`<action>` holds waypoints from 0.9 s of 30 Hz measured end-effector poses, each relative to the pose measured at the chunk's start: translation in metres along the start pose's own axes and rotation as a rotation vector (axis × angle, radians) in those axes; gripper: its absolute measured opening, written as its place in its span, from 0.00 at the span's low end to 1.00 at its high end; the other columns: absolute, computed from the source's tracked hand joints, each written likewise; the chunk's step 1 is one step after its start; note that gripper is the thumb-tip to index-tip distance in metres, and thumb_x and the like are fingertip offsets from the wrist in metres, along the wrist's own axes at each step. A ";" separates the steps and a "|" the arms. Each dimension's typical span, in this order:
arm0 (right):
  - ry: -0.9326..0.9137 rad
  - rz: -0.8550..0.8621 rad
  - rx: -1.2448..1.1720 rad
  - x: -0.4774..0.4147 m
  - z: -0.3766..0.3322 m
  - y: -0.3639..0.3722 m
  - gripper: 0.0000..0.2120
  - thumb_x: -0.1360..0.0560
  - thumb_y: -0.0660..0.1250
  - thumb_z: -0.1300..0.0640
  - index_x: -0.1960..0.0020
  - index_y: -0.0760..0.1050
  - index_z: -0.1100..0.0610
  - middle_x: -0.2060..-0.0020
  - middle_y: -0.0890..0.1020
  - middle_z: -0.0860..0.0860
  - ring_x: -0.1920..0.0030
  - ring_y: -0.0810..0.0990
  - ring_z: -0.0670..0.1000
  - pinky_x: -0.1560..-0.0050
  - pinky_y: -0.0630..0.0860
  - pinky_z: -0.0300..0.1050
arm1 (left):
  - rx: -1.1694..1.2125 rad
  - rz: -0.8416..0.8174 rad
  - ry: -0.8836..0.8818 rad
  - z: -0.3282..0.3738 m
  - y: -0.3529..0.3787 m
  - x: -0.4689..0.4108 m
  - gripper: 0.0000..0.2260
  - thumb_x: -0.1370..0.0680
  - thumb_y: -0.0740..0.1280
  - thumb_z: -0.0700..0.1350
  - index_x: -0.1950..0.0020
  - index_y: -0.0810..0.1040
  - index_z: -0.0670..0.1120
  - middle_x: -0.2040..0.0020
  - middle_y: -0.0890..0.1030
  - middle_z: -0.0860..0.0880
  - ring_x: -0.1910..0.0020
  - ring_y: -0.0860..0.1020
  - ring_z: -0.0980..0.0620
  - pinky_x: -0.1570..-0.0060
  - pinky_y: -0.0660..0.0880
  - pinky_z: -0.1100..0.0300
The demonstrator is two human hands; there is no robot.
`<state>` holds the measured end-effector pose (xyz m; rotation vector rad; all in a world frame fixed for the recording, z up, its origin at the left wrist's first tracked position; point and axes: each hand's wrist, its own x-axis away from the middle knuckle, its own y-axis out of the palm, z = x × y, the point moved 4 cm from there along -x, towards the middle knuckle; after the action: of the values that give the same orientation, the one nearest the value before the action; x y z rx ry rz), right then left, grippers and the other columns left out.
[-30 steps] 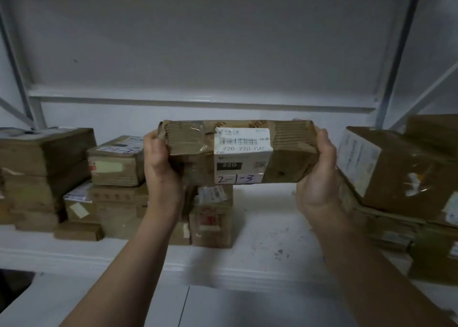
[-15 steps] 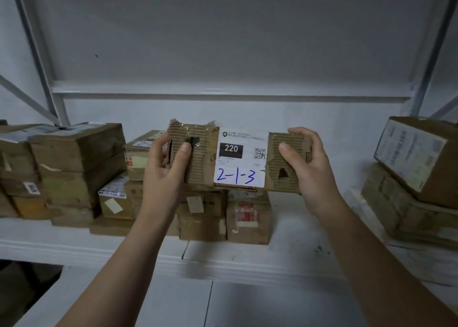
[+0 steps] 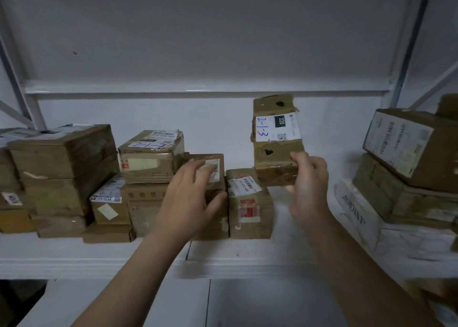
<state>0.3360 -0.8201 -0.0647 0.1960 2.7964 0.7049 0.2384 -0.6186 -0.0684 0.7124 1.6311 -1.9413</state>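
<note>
We hold a brown cardboard parcel (image 3: 275, 138) up in the air, at about 1 o'clock from the middle of our view, above the white shelf (image 3: 99, 259). It is long and flat, wrapped in shiny tape, with bent corners and two dark torn holes in its front. Its long side runs from 12 o'clock down to 6 o'clock, so it stands on end. Our right hand (image 3: 307, 185) grips its bottom end, with the fingers curled round the edge. A white label (image 3: 277, 127) sits on the front, turned sideways, so the tops of the letters point to 3 o'clock. On it we read "2-1-3" in blue pen and "220" in white on a black patch, with a small square code beside it. The tiny print is too blurry to read. Our left hand (image 3: 190, 193) is at 9 o'clock from the parcel, with its fingers spread apart and holding nothing, over a small brown box (image 3: 210, 159) in the pile. We cannot tell if it touches the box.
</note>
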 end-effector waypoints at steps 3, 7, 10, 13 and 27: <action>-0.006 -0.006 0.195 0.005 0.021 0.003 0.10 0.28 0.67 0.50 0.55 0.66 0.51 0.47 0.75 0.57 0.54 0.78 0.53 0.56 0.76 0.52 | -0.127 -0.115 0.021 -0.005 0.019 0.007 0.28 0.27 0.56 0.63 0.37 0.76 0.47 0.44 0.79 0.44 0.43 0.76 0.41 0.42 0.73 0.45; -0.016 -0.059 0.356 0.015 0.040 0.009 0.15 0.21 0.61 0.46 0.35 0.69 0.46 0.39 0.64 0.52 0.56 0.75 0.39 0.55 0.75 0.32 | -0.162 -0.114 0.037 -0.008 0.030 0.011 0.23 0.26 0.57 0.59 0.40 0.79 0.48 0.46 0.81 0.46 0.48 0.79 0.42 0.46 0.74 0.47; -0.167 -0.140 0.483 0.021 0.047 0.012 0.21 0.20 0.60 0.49 0.29 0.69 0.52 0.39 0.65 0.51 0.57 0.71 0.27 0.60 0.63 0.16 | -0.144 -0.089 0.046 -0.011 0.033 0.013 0.21 0.26 0.57 0.55 0.39 0.78 0.49 0.45 0.80 0.48 0.46 0.78 0.43 0.45 0.71 0.50; -0.327 -0.201 0.619 0.027 0.050 0.012 0.20 0.21 0.61 0.50 0.31 0.71 0.54 0.38 0.72 0.53 0.49 0.73 0.37 0.54 0.64 0.17 | -0.137 -0.084 0.050 -0.014 0.035 0.012 0.21 0.26 0.56 0.54 0.38 0.78 0.50 0.43 0.79 0.49 0.45 0.77 0.44 0.44 0.69 0.51; -0.602 -0.381 0.861 0.015 0.050 0.001 0.17 0.22 0.59 0.47 0.43 0.76 0.58 0.48 0.76 0.48 0.49 0.76 0.48 0.52 0.75 0.40 | 0.001 -0.051 0.046 -0.018 0.035 0.009 0.21 0.24 0.52 0.50 0.38 0.78 0.47 0.40 0.80 0.49 0.40 0.76 0.45 0.41 0.64 0.53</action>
<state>0.3353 -0.7936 -0.1100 0.0093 2.2523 -0.5796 0.2565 -0.6062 -0.1024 0.7280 1.6910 -1.9751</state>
